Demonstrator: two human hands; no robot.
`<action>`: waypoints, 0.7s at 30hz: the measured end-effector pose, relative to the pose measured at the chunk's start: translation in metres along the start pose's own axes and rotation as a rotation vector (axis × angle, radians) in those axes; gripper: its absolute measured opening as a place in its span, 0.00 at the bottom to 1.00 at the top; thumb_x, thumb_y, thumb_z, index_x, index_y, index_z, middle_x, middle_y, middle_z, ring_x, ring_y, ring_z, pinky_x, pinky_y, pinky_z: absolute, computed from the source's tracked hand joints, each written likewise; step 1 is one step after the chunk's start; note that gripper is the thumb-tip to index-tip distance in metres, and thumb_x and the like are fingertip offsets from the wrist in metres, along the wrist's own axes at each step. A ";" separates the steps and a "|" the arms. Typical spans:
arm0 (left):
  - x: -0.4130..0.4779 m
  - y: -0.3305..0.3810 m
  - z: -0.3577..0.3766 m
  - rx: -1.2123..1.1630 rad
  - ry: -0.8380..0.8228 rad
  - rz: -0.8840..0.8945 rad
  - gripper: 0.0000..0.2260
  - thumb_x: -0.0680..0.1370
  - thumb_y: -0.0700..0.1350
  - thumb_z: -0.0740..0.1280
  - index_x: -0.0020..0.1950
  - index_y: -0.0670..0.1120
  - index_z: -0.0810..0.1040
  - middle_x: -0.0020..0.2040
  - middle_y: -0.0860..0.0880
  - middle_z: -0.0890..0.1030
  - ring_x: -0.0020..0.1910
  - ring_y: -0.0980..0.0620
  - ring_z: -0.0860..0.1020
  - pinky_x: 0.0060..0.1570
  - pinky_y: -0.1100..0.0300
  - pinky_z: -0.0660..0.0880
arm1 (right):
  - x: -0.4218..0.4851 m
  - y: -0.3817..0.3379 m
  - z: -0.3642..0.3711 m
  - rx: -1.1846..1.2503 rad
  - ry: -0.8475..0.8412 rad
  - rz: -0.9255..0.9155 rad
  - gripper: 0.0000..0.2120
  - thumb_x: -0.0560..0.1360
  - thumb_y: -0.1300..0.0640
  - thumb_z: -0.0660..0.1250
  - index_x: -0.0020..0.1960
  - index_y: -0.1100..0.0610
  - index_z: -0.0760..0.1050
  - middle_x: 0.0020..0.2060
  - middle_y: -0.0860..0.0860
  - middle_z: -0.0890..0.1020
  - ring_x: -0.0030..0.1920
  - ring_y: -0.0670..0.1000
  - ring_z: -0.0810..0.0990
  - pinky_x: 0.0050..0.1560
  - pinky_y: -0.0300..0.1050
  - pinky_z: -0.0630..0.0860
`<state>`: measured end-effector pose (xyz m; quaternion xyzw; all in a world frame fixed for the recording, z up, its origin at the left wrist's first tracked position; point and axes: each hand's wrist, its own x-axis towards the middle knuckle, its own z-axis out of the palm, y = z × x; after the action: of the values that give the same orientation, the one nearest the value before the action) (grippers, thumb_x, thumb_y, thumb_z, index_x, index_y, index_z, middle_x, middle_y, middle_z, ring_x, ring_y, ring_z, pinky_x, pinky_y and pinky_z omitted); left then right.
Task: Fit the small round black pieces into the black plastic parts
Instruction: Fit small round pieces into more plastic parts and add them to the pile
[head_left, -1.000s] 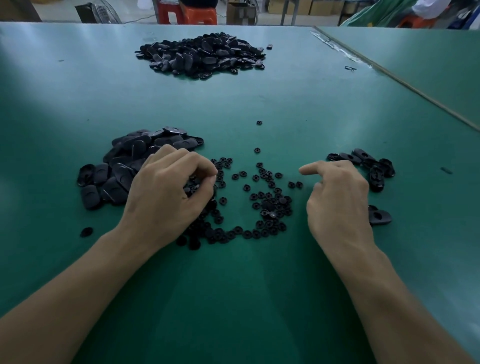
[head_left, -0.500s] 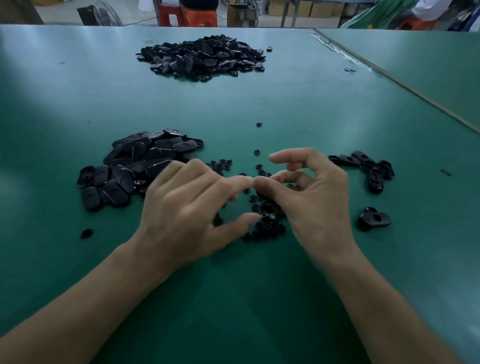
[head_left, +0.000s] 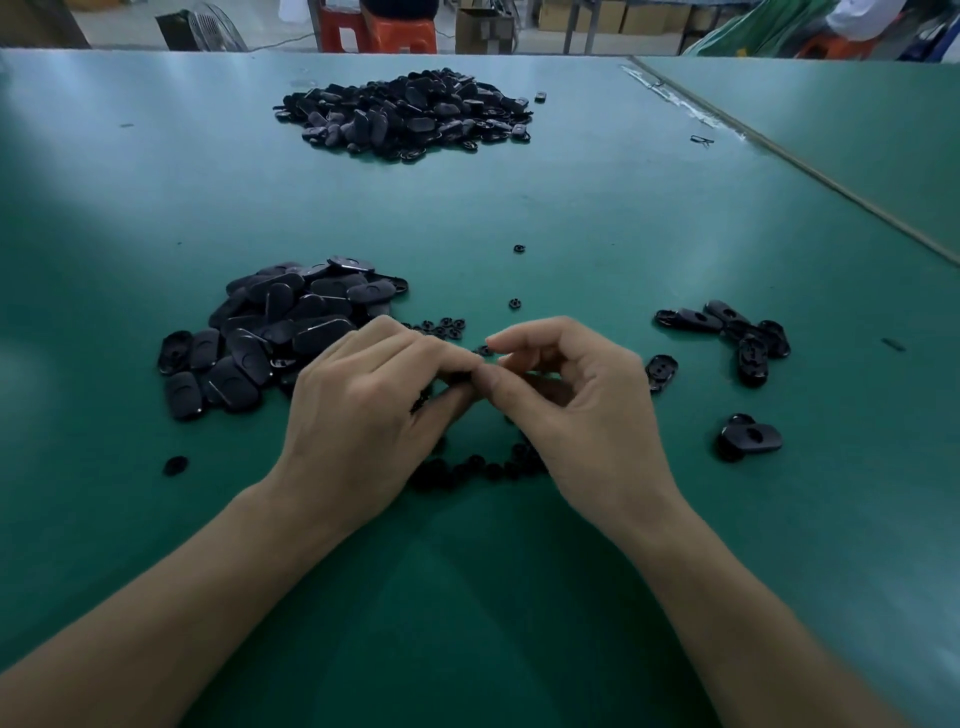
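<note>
Fingertips of left hand (head_left: 363, 415) and right hand (head_left: 582, 410) meet, pinching one small, half-hidden black plastic piece (head_left: 458, 377) midway between them.

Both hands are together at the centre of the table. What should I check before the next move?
1. Left hand pinches a black part at its fingertips: ok.
2. Round piece in right hand: cannot tell, the fingers hide it.
3. Piece seated in the part: cannot tell.
4. Loose round pieces lie beside the hands: ok.
5. Pile of parts lies just left of the left hand: ok.
</note>
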<state>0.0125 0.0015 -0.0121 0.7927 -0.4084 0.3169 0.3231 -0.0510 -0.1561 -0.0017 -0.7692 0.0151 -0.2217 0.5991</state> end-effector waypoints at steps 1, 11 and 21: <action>-0.001 -0.001 0.001 -0.009 0.007 -0.049 0.04 0.76 0.44 0.74 0.47 0.44 0.84 0.42 0.52 0.83 0.43 0.52 0.78 0.42 0.53 0.76 | -0.001 0.001 0.000 -0.109 0.024 -0.043 0.07 0.73 0.60 0.75 0.48 0.50 0.81 0.42 0.48 0.82 0.45 0.46 0.82 0.50 0.42 0.78; 0.003 -0.005 0.001 -0.088 0.064 -0.215 0.08 0.78 0.45 0.71 0.55 0.44 0.84 0.41 0.60 0.76 0.40 0.61 0.74 0.45 0.68 0.74 | -0.004 0.010 -0.008 -0.899 -0.010 0.122 0.17 0.79 0.44 0.63 0.65 0.48 0.76 0.55 0.48 0.73 0.57 0.50 0.66 0.60 0.46 0.64; 0.005 -0.002 -0.002 -0.085 0.091 -0.221 0.05 0.78 0.43 0.71 0.52 0.45 0.85 0.44 0.60 0.78 0.39 0.61 0.75 0.43 0.65 0.75 | -0.001 0.010 -0.009 -0.699 0.073 0.085 0.07 0.79 0.51 0.69 0.50 0.52 0.83 0.43 0.49 0.81 0.47 0.51 0.79 0.53 0.50 0.77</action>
<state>0.0162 0.0018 -0.0075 0.8033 -0.3167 0.2973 0.4075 -0.0526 -0.1672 -0.0092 -0.9181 0.1434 -0.2053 0.3072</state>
